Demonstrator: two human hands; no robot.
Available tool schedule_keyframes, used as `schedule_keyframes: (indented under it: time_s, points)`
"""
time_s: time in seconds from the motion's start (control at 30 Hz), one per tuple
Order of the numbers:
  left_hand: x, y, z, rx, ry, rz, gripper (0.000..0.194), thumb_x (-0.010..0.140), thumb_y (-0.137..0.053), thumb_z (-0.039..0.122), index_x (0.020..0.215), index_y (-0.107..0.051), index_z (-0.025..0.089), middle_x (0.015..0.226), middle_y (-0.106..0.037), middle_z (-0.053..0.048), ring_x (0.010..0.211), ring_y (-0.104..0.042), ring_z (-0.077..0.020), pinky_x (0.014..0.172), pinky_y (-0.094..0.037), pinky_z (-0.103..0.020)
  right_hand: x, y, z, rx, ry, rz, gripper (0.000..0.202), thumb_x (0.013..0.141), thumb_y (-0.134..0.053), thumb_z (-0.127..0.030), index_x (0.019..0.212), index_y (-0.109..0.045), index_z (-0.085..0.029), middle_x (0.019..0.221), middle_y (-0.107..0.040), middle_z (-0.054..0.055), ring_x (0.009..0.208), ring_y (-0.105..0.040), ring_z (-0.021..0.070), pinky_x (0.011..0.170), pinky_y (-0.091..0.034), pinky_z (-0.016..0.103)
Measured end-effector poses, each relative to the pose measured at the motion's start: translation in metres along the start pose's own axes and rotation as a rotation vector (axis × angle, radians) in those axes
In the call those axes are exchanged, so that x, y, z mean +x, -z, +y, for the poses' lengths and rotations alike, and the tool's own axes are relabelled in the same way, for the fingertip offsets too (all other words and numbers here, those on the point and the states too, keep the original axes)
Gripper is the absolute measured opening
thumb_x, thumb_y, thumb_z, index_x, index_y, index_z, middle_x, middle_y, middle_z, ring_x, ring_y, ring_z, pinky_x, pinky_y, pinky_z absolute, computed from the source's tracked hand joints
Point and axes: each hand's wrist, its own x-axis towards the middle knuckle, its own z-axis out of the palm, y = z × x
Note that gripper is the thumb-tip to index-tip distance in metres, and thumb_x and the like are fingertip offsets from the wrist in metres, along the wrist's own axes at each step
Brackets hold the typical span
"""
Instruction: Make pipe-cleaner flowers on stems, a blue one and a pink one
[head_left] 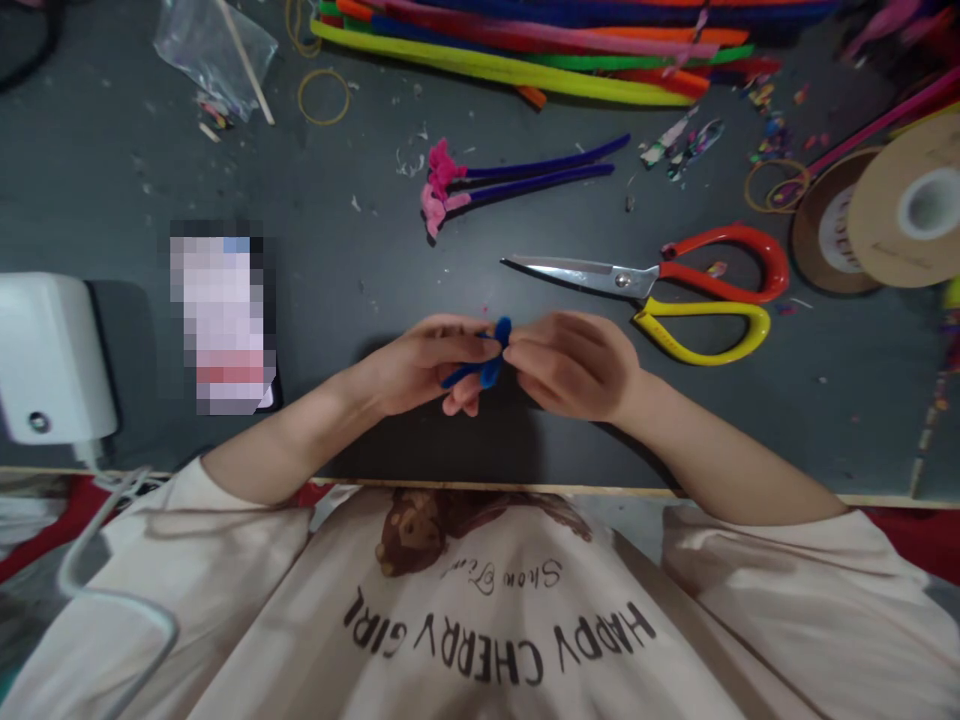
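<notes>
Near the table's front edge, my left hand (439,362) pinches a bent blue fuzzy stem (490,372) between thumb and fingers. My right hand (574,362) is closed at the stem's right side, its fingertips pressed together against the blue piece. Parts of the stem are hidden by the fingers. Beyond my hands lie two purple stems with pink flower-shaped ends, one dark pink (444,165) and one light pink (436,205). Scissors (622,280) with one red and one yellow handle lie partly open, just beyond my right hand.
Colourful fuzzy stems (525,65) lie along the far side. Ribbon spools (870,220) sit at the right. On the left are a blurred phone (225,320), a white device (52,360) with a cable, and a plastic bag (214,50). Rubber bands and scraps are scattered about.
</notes>
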Motion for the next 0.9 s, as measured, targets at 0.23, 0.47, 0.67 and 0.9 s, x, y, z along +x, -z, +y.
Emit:
schedule_keyframes:
  time_s: [0.23, 0.47, 0.67, 0.9]
  points:
    - [-0.001, 0.001, 0.004, 0.221, -0.241, 0.123, 0.029, 0.080, -0.070, 0.039, 0.070, -0.055, 0.016, 0.047, -0.055, 0.007, 0.035, -0.048, -0.0031, 0.042, -0.047, -0.015, 0.002, -0.001, 0.000, 0.184, -0.295, 0.009, 0.012, 0.091, -0.052, -0.017, 0.096, -0.062, -0.024, 0.084, -0.071, 0.001, 0.070, -0.063, 0.0114, 0.063, -0.051, 0.026]
    - [-0.004, 0.005, -0.001, 0.903, -0.603, 0.422, 0.021, 0.090, -0.054, 0.025, 0.071, -0.049, 0.017, 0.054, -0.060, 0.005, 0.046, -0.056, -0.0021, 0.045, -0.041, -0.010, 0.014, -0.004, 0.001, 0.992, -1.100, -0.051, 0.033, 0.084, -0.064, -0.046, 0.071, -0.056, -0.018, 0.060, -0.058, -0.003, 0.047, -0.050, 0.0047, 0.043, -0.038, 0.017]
    - [-0.006, 0.004, -0.002, 1.080, -0.599, 0.410, 0.018, 0.090, -0.051, 0.025, 0.074, -0.051, 0.017, 0.056, -0.063, 0.004, 0.048, -0.057, -0.0031, 0.046, -0.040, -0.011, 0.014, -0.005, 0.005, 0.990, -1.057, -0.042, 0.027, 0.082, -0.069, -0.041, 0.077, -0.057, -0.017, 0.063, -0.058, -0.004, 0.049, -0.050, 0.0040, 0.044, -0.038, 0.016]
    - [-0.003, 0.001, 0.000, 0.952, -0.531, 0.454, 0.022, 0.088, -0.052, 0.022, 0.067, -0.047, 0.017, 0.051, -0.059, 0.005, 0.043, -0.054, -0.0027, 0.045, -0.040, -0.011, 0.004, -0.006, -0.004, 0.320, -0.627, -0.009, 0.013, 0.092, -0.051, -0.025, 0.083, -0.059, -0.021, 0.072, -0.063, 0.001, 0.060, -0.055, 0.0102, 0.058, -0.047, 0.025]
